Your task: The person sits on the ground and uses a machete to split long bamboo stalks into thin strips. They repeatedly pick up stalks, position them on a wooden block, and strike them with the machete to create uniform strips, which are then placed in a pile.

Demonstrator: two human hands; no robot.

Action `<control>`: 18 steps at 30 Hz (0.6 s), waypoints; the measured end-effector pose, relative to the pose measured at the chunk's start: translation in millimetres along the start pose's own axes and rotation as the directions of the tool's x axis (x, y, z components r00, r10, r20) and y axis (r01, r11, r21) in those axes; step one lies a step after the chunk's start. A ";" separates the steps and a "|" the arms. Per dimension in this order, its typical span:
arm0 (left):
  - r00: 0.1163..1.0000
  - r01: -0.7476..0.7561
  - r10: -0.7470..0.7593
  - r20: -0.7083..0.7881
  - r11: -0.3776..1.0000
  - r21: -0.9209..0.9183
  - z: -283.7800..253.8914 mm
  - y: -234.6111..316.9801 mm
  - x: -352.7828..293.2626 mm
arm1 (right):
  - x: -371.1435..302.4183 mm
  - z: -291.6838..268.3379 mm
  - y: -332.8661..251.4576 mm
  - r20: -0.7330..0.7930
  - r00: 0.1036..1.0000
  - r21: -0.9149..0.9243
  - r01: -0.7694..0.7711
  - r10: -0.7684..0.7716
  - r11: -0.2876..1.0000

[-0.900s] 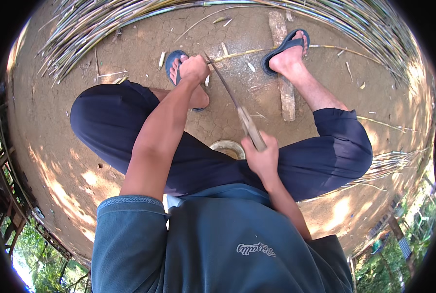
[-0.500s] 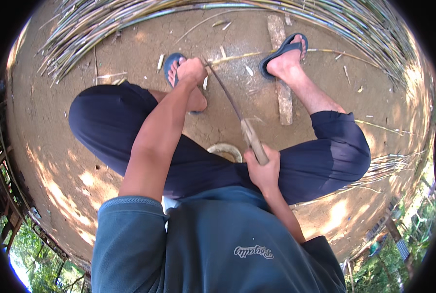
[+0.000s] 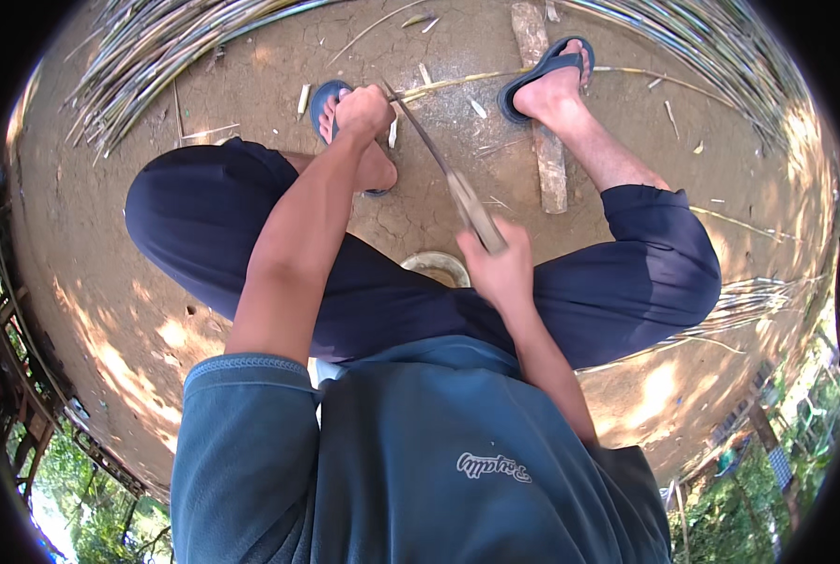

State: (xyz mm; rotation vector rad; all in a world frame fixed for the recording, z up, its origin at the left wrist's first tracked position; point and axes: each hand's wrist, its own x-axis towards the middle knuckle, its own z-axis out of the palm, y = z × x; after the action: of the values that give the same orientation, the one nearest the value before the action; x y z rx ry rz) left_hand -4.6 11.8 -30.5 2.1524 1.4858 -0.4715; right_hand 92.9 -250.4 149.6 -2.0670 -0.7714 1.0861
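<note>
My left hand [image 3: 363, 111] is closed round the near end of a thin yellowish cane [image 3: 467, 83], beside my left foot. The cane runs right to my other foot, whose dark sandal [image 3: 544, 77] seems to press on it at a rough wooden block [image 3: 552, 169]. In my right hand [image 3: 501, 268] is the wooden handle of a long knife [image 3: 426, 141], its fingers wrapped round it. The narrow dark blade slants up to the left, its tip crossing the cane just right of my left hand. Whether the edge bites into the cane is too small to tell.
Long bundles of cane [image 3: 175, 70] lie in an arc across the far ground, with another bundle [image 3: 739, 305] at right. Between my legs sits a round ring-like rim [image 3: 439, 263]. Pale chips [image 3: 478, 109] are scattered on the dirt.
My right hand and the knife have moved up and slightly left, the blade tip now reaching past the cane. My left hand keeps its hold; the whole view has shifted a little.
</note>
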 end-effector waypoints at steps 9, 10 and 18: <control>0.998 0.062 -0.062 -0.009 0.998 0.031 -25.7 -2.6 -5.5 | -5.1 11.8 0.2 -0.117 0.980 0.114 0.172 -0.159 0.978; 0.998 0.055 -0.055 0.016 0.998 0.041 -13.3 -5.0 -14.7 | -17.8 9.5 5.4 -0.102 0.987 0.111 0.139 -0.128 0.984; 0.997 0.046 -0.046 0.056 0.999 -0.006 -23.4 7.7 -0.4 | 55.0 32.8 -5.5 -0.007 0.999 0.053 -0.053 0.053 0.997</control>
State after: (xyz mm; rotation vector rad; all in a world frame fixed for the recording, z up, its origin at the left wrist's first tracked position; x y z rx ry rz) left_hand 2.8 22.4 -9.5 2.0861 1.5069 -0.5375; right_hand 90.0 -196.7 114.5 -2.0566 -0.6799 1.1143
